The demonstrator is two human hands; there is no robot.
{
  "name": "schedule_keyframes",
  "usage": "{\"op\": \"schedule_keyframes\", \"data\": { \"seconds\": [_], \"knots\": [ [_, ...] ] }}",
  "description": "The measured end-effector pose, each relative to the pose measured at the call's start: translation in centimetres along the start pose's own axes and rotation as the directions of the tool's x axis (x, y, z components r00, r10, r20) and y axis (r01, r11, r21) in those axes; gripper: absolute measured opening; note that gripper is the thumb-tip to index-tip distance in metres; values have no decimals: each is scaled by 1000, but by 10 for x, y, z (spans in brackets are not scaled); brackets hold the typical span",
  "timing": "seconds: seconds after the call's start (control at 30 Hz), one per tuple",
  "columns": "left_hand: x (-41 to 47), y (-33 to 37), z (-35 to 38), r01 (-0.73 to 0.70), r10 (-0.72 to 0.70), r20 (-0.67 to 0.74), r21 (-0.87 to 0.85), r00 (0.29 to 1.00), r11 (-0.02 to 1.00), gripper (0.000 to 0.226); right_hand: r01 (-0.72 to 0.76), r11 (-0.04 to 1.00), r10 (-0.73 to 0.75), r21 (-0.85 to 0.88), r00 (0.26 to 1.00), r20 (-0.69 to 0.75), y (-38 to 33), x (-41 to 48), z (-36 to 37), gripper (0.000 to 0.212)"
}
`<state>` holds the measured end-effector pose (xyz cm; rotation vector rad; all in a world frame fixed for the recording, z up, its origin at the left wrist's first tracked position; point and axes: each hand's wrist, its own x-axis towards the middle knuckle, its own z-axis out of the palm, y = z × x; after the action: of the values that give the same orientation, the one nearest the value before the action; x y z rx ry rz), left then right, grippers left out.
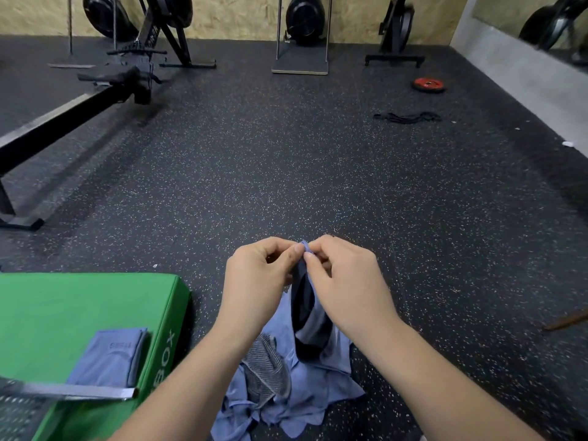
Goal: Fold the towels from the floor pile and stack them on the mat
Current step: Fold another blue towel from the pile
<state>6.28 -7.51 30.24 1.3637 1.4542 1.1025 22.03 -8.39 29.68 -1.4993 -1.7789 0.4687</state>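
Blue towel [306, 302] edge was pinched by curled fingertips of left hand [257, 275] and right hand [346, 276], lower centre, above floor pile [286, 389]. Judged risks: thin pinch lost during spreading; hanging end snagged in pile. Folded towel [111, 354] lay on green mat [63, 307], lower left.

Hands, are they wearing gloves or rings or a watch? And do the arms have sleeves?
No gloves. The left hand and the right hand are bare, with no rings on the fingers that show and no watch or band at the wrists. The left forearm and right forearm are bare too, with no sleeve in view down to the picture's bottom edge.
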Motion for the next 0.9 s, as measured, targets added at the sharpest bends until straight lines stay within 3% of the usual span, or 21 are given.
{"op": "schedule_keyframes", "data": {
  "seconds": [0.23,0.43,0.7,0.9],
  "knots": [
    [2,-3,-4,-35,38,-45,77,998,996,15,32,998,-24,-46,987,161,-16,-9,1,39],
    [0,4,-6,-103,112,-61,127,992,986,11,35,999,-36,8,975,218,-13,-12,0,23],
    [2,8,-9,-174,188,-56,194,981,965,24,66,992,-78,108,991,106,-5,-7,-1,24],
    [1,15,-15,-185,185,3,51,983,981,26,81,996,-81,23,997,-12,-3,7,-9,29]
  ]
}}
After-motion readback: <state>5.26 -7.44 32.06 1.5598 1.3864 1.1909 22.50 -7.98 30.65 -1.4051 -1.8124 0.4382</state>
